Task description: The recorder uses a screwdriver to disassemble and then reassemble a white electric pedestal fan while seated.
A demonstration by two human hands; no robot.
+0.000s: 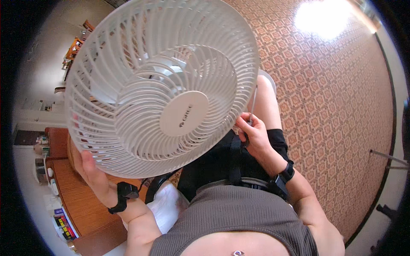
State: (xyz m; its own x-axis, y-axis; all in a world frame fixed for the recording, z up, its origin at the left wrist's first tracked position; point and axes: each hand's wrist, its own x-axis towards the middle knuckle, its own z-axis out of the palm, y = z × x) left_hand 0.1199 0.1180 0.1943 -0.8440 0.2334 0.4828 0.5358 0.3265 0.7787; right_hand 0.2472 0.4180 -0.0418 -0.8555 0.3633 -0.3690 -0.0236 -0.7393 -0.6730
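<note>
A large white fan head [184,114] with a round slatted grille fills the upper middle of the view, tilted above my lap. At its lower left rim, my left hand [91,173] is closed around the edge; part of those fingers is hidden behind the grille. Beside the lower right rim, my right hand [258,137] grips a screwdriver [254,102], its thin metal shaft pointing upward along the outside of the rim. The screwdriver's handle is mostly covered by my fingers. Whether its tip touches the fan I cannot tell.
To the left stands a reddish-brown wooden table [87,200] with small items along its far side. Patterned floor [333,115] spreads to the right, with thin dark legs [388,158] near the right wall. White cloth or plastic [168,205] lies by my left thigh.
</note>
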